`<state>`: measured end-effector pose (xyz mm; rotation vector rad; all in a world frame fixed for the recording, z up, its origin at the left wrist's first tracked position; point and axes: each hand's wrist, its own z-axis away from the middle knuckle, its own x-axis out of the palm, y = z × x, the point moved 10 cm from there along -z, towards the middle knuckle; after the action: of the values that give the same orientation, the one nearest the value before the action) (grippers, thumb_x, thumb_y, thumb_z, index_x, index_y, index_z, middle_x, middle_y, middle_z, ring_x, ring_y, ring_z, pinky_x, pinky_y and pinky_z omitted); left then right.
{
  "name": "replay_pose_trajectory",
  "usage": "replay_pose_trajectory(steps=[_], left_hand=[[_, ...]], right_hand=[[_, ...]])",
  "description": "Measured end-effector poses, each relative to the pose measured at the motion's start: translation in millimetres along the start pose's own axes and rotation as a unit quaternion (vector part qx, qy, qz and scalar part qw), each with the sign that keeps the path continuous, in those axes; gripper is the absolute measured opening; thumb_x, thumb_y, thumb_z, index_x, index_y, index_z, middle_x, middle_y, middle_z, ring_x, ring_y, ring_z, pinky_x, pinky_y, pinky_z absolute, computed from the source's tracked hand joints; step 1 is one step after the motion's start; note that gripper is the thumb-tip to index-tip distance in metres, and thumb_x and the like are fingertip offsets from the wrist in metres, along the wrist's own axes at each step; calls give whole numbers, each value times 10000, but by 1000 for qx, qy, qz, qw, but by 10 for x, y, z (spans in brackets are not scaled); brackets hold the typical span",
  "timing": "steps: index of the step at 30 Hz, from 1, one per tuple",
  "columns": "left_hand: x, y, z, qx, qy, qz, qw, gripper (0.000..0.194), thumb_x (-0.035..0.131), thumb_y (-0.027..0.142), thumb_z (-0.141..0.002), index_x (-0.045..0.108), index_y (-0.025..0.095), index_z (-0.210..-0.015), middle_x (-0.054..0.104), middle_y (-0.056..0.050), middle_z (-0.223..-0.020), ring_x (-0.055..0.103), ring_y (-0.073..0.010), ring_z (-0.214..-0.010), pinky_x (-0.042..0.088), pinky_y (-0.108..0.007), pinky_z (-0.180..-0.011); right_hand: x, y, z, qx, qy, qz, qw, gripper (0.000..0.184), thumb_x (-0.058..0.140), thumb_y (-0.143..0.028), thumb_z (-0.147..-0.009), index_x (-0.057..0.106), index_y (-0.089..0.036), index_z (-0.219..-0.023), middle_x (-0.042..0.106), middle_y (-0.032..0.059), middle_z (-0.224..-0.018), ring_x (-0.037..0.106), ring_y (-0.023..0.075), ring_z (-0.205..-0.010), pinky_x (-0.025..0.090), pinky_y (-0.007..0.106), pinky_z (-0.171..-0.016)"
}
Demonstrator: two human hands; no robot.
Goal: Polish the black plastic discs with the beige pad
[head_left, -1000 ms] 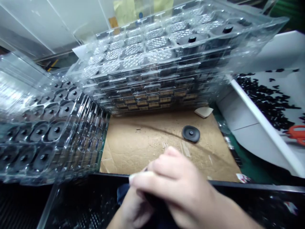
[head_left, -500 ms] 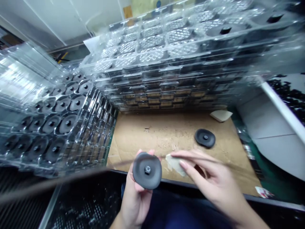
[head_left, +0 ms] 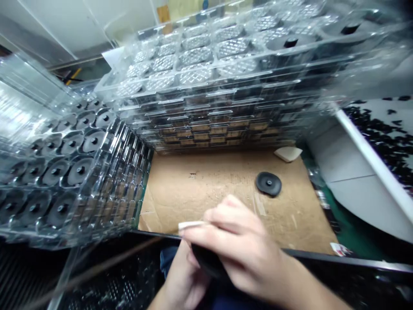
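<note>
Toward nine o'clock, clear plastic trays (head_left: 58, 172) stand stacked, holding rows of dark discs. At six o'clock the hands are together: the left hand (head_left: 185, 280) grips a black disc (head_left: 208, 260), and the right hand (head_left: 245, 245) presses over it, pinching a white scrap (head_left: 190, 224). Nearer two o'clock, a second black disc (head_left: 268, 184) lies on a cardboard sheet (head_left: 200, 198).

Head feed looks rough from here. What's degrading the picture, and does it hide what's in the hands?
In the head view, glare whitens the clear plastic trays at left and their edges bow from lens distortion; a blurred dark streak crosses the lower left; the right hand, close to the camera, looks soft and hides most of the black disc and the white strip.
</note>
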<state>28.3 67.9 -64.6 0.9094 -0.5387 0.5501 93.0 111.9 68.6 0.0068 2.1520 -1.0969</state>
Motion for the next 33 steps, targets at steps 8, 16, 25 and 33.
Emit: replay_pose_trajectory(steps=[8,16,25,33], left_hand=[[-85,-133,2,-33,-7,38,999,521,774,474,-527,685,202,-963,695,-35,-882,595,-228,-939,448,-315,-878],[6,81,-46,26,-31,83,996,580,846,305,-453,669,271,-1004,691,-18,-1039,636,-208,-935,474,-263,-833],[144,33,43,12,-48,72,996,496,792,249,-582,643,306,-1052,681,-2,-1080,629,-174,-967,451,-241,-872],[-21,23,68,42,4,41,998,496,808,297,-549,663,272,-1022,703,-15,-1022,629,-186,-956,462,-268,-876]], right_hand=[[53,3,18,-3,17,46,999,308,355,-175,-920,662,-164,-941,595,17,-679,461,144,-589,316,305,-597],[165,407,707,224,11,-215,950,178,534,-202,-842,668,-281,-930,662,-19,-723,616,129,-619,487,215,-563],[-230,398,730,239,199,-56,949,269,500,-211,-877,577,-286,-1124,669,21,-1023,647,171,-864,536,234,-700],[125,-82,183,82,36,9,996,250,405,-99,-861,621,-168,-966,690,34,-821,600,168,-664,451,315,-668]])
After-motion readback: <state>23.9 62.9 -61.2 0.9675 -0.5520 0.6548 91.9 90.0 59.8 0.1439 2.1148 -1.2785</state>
